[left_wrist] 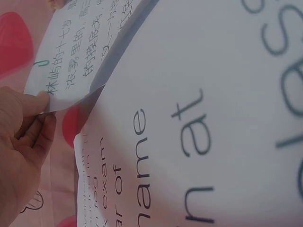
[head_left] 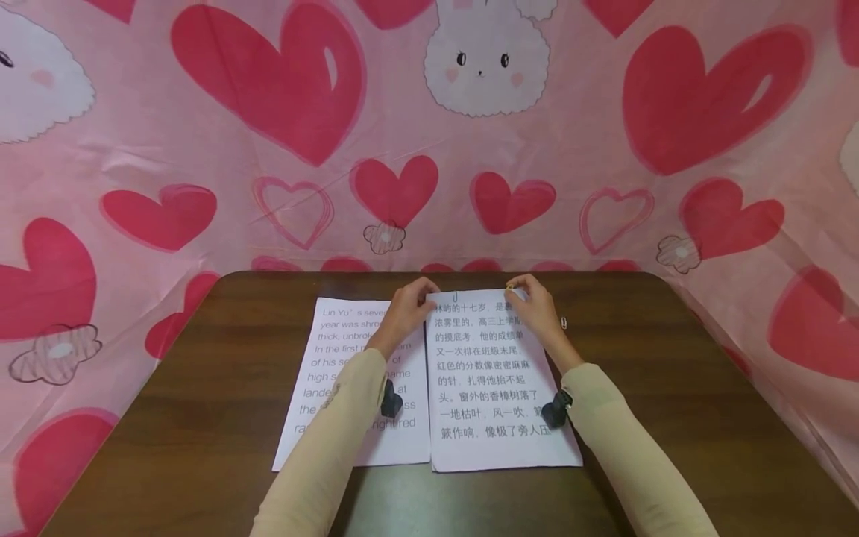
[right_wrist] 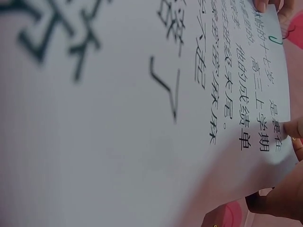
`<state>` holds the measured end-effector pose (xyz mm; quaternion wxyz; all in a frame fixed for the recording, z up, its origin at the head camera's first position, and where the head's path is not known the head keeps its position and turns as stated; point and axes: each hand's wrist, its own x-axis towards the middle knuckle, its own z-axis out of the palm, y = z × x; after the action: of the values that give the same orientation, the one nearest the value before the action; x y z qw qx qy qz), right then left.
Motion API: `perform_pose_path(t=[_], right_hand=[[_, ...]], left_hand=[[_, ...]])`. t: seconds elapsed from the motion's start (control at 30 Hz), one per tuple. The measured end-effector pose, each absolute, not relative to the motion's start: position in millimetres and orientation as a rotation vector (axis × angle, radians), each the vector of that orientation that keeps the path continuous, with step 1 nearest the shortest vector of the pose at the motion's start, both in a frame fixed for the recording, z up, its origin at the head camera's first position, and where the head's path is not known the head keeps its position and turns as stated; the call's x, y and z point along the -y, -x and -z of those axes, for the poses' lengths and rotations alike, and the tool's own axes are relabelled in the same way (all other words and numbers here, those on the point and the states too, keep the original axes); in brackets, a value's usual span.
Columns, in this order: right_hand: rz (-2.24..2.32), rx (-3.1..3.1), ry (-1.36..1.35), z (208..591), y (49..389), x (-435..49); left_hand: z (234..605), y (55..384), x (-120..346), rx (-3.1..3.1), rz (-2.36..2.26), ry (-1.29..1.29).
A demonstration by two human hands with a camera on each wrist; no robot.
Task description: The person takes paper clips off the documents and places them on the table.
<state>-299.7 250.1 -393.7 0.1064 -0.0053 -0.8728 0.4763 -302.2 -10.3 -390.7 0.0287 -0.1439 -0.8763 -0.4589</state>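
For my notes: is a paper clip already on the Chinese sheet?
Yes. A paper clip sits on the top edge of the Chinese sheet.

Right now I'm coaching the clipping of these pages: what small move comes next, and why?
Probably push the clip in the right hand onto the top edge of the Chinese sheets; the left hand steadies the other corner, where one clip already sits.

Chinese-text sheet (head_left: 499, 388) — white, flat on table, top corners pinched — green paperclip (head_left: 455, 296) on top edge.
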Motion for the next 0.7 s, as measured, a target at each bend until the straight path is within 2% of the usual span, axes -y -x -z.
perform_pose_path(t=[0.7], right_hand=[[-1.430, 2.488, 0.016, 396.5, 299.2, -249.2]], left_hand=[[389.6, 302.7, 8.6, 2.673, 1.407, 0.486]])
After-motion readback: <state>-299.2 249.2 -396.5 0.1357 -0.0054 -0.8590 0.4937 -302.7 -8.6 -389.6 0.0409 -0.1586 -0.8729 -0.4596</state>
